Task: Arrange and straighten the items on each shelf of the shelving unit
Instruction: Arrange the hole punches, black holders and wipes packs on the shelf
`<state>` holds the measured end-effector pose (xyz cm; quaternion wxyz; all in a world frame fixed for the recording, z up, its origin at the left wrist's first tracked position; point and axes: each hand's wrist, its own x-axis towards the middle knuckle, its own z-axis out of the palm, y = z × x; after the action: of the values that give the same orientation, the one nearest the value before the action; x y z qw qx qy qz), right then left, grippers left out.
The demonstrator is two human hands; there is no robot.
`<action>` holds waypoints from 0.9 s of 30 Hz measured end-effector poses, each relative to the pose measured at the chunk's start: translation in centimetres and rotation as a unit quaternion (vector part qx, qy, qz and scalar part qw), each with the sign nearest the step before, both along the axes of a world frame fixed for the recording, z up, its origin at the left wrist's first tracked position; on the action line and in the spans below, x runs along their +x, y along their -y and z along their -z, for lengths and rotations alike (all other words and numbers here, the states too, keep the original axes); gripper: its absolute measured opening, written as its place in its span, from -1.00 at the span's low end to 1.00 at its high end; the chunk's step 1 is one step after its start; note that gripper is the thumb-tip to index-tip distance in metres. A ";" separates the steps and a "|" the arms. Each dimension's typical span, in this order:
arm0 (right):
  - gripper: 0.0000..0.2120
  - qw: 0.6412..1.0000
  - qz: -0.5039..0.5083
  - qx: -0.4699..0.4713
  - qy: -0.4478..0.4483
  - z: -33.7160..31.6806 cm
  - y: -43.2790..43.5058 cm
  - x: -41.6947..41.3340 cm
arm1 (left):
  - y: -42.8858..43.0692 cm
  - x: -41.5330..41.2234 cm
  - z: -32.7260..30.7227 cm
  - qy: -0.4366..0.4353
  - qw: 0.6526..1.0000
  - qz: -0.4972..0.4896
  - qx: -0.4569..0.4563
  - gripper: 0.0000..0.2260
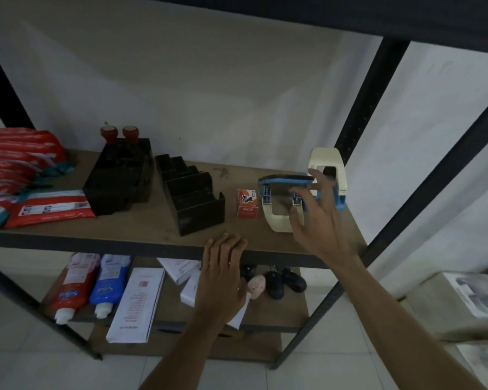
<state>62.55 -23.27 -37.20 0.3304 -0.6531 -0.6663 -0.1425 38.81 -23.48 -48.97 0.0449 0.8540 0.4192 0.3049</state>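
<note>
The right hand [319, 215] is hanging at the right end of the middle shelf [141, 223], a brown wooden board in a dark metal frame. Its fingers are spreading wide and bending lightly in front of the hole punch [279, 204]; they are not closing on it, and I cannot tell if any fingertip is touching it. The punch is standing on the board, with a curved cream base and a flat blue handle on top. Just behind it a rounded cream plastic device [327, 164] is standing near the right post.

The left hand [223, 271] is holding nothing; its fingers are lying straight and together at the front edge of the shelf.

Beside the punch, on its left, a small red cardboard box [247, 203] is standing upright. Further left a black stepped organizer [192, 195] is lying at an angle, and a black square holder [119, 175] is carrying two red round-topped stamps [119, 133]. Shiny red packets [17, 161] are piling up at the left end.

On the lower shelf a red bottle [71, 285] and a blue bottle [109, 282] are lying side by side, next to a long white box [137, 302].
</note>
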 end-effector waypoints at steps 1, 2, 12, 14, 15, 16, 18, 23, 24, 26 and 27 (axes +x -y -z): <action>-0.67 1.000 -0.024 -0.007 0.005 0.4 0.4 -0.2 | 0.0 0.0 -0.1 0.000 1.000 0.000 0.000 -0.24; -0.66 0.998 -0.050 -0.029 0.013 1.1 0.7 -0.4 | 0.0 0.0 -0.2 -0.002 1.000 -0.001 0.000 -0.25; -0.60 0.946 -0.079 -0.262 0.176 2.0 -1.9 0.4 | -0.1 -0.3 0.1 -0.027 1.000 0.000 -0.014 -0.22; -0.59 0.944 -0.068 -0.248 0.208 1.7 -1.8 0.2 | 0.0 -0.4 0.0 -0.031 0.999 0.001 -0.020 -0.22; -0.58 0.950 -0.065 -0.227 0.207 1.4 -1.9 0.3 | 0.0 -0.4 0.0 -0.030 0.999 0.003 -0.025 -0.23; -0.60 0.959 -0.071 -0.189 0.200 0.8 -1.9 0.4 | 0.1 -0.4 -0.1 -0.028 0.999 0.004 -0.027 -0.23; -0.67 0.971 -0.097 -0.127 0.176 -0.7 -2.1 0.4 | 0.1 -0.5 -0.1 -0.027 0.999 0.005 -0.026 -0.21; -0.73 0.978 -0.124 0.006 0.169 -4.5 -4.4 -0.5 | 0.2 -0.5 0.0 -0.011 1.000 0.008 -0.026 -0.24; -0.67 0.982 -0.107 0.025 0.152 -5.1 -5.0 -0.4 | 0.3 -0.5 -0.1 -0.008 1.000 0.009 -0.027 -0.24; -0.59 0.988 -0.073 0.035 0.130 -6.0 -6.1 0.4 | 0.3 -0.4 -0.2 -0.007 1.000 0.013 -0.022 -0.25; -0.58 0.989 -0.068 0.031 0.128 -6.2 -6.5 0.9 | 0.4 -0.4 -0.2 -0.008 1.000 0.013 -0.020 -0.24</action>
<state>63.42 -16.81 -30.95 0.2713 -0.5723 -0.7411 -0.2227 38.42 -23.86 -48.74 0.0623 0.8607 0.4143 0.2892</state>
